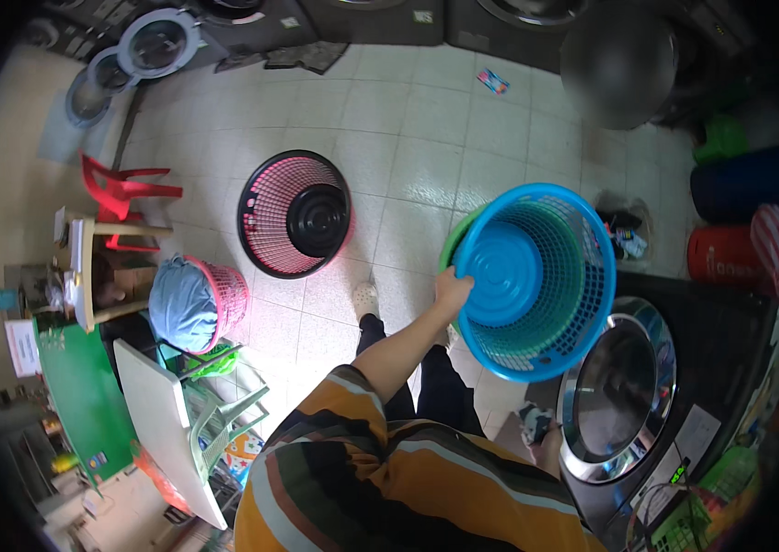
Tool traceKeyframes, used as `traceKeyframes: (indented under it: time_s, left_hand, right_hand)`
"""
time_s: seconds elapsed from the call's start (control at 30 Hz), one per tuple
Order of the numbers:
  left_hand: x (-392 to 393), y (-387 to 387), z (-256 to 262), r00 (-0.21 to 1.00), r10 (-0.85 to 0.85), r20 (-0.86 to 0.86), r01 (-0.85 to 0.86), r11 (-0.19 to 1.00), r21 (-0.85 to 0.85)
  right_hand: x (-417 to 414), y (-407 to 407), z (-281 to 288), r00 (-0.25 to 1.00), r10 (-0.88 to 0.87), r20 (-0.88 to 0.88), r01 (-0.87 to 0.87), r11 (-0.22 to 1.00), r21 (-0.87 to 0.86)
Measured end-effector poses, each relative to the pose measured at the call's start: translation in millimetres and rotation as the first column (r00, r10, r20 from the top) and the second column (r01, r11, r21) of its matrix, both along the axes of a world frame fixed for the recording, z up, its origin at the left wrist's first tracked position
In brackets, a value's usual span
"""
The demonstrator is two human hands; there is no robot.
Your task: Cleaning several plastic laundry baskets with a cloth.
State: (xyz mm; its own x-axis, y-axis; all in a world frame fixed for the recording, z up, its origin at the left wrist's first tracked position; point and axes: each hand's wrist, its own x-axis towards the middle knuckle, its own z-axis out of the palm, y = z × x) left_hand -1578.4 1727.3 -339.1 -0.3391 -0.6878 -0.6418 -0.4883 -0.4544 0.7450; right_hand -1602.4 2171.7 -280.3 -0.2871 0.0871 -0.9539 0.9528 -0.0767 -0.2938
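My left hand (pixel 453 293) grips the rim of a blue plastic laundry basket (pixel 503 276), which sits inside a green basket (pixel 450 241); the inside of the blue one shows no clothes. Lower right, my right hand (pixel 548 448) holds a small dark and white cloth (pixel 535 422) beside the closed round door of a front-loading machine (pixel 613 393). A pink and black laundry basket (pixel 296 214) stands on the tiled floor to the left, and a pink basket (pixel 227 300) heaped with blue fabric (pixel 183 303) is farther left.
Dark machines (pixel 375 24) line the top, some with doors open. A red plastic chair (pixel 128 190), a white table (pixel 161 421) and a green table (pixel 75 400) are at left. A small colourful packet (pixel 493 81) lies on the floor. Blue (pixel 748 181) and red (pixel 720 254) containers stand at right.
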Motion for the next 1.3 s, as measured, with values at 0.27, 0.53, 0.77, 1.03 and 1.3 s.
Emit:
traceKeyframes:
  time_s: [0.27, 0.53, 0.77, 1.03, 1.3]
  left_hand:
    - [159, -27, 159, 0.822, 0.350, -0.450, -0.323, 0.936, 0.139]
    - [359, -18, 271, 0.297, 0.707, -0.641, -0.871, 0.476, 0.121]
    - [530, 72, 316, -0.143, 0.492, -0.859, -0.989, -0.041, 0.141]
    - [635, 183, 260, -0.608, 0.241, -0.757, -0.788, -0.304, 0.536]
    - [619, 305, 197, -0.714, -0.041, -0.699, -0.585, -0.513, 0.628]
  right_hand:
    - [-111, -134, 31, 0.811, 0.102, -0.576, -0.330, 0.893, -0.307]
    - [-36, -407, 203, 0.725, 0.059, -0.686, -0.675, 0.256, -0.692]
    - [181, -516, 366, 0.166, -0.001, -0.986, -0.963, -0.216, -0.162]
    - [372, -472, 474, -0.104, -0.918, -0.383, -0.943, -0.031, 0.330]
    - [423, -460, 448, 0.616, -0.778, -0.124, -0.690, -0.609, 0.390]
